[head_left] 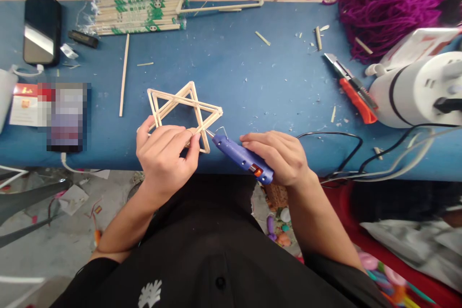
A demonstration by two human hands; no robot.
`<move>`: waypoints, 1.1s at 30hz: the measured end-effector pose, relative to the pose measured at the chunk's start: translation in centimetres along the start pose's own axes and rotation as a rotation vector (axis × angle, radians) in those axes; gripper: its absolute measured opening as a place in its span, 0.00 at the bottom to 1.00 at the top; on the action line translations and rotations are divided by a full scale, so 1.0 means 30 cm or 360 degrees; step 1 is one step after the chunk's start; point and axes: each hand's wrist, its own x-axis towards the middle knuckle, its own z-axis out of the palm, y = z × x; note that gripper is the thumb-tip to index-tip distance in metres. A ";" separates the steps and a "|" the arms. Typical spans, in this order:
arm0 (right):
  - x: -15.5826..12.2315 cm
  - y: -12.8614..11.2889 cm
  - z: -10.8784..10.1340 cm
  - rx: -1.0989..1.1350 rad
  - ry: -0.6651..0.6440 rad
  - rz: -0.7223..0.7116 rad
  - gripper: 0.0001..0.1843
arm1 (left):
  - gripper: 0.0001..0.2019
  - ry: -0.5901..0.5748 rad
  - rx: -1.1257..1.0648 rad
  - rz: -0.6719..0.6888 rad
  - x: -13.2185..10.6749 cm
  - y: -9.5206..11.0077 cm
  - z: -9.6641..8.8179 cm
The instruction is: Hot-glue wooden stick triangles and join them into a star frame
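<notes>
A six-pointed star frame made of thin wooden sticks is just above the blue table's front part. My left hand pinches its lower part between thumb and fingers, and these cover some of the joints. My right hand is closed on a blue hot glue gun from the right. The gun's metal nozzle points left and meets the star's sticks beside my left thumb. Where the nozzle touches, I cannot make out any glue. Part of the gun's handle is hidden by my right hand.
Wrapped chopsticks and larger stick frames lie at the back. A loose stick is left of the star. Phones lie further left. At right are a utility knife, purple yarn, a white power socket tower and cables.
</notes>
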 end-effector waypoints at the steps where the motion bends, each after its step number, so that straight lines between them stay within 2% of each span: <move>1: 0.001 0.001 0.002 -0.0003 -0.0002 -0.0001 0.12 | 0.06 -0.0011 0.0011 -0.0013 0.000 0.000 0.000; 5: 0.002 0.003 0.007 0.0008 -0.0032 0.0011 0.13 | 0.08 -0.0006 0.0038 -0.0051 -0.004 0.000 0.006; 12: -0.013 0.013 0.015 0.0078 -0.0045 0.0077 0.12 | 0.07 0.0042 -0.0002 0.0031 -0.005 -0.010 0.014; 17: -0.028 0.016 0.030 0.0171 0.0018 0.0132 0.14 | 0.08 -0.0013 0.0008 -0.0081 -0.007 -0.011 0.014; 23: -0.035 0.018 0.028 0.0128 -0.0081 0.0145 0.16 | 0.07 -0.0076 -0.0043 -0.0133 -0.011 -0.016 0.014; 27: -0.036 0.019 0.036 0.0170 -0.0019 0.0138 0.16 | 0.07 -0.0060 -0.0051 -0.0127 -0.010 -0.016 0.016; 33: -0.044 0.020 0.044 0.0256 -0.0033 0.0170 0.17 | 0.07 -0.0059 -0.0053 -0.0158 -0.015 -0.018 0.019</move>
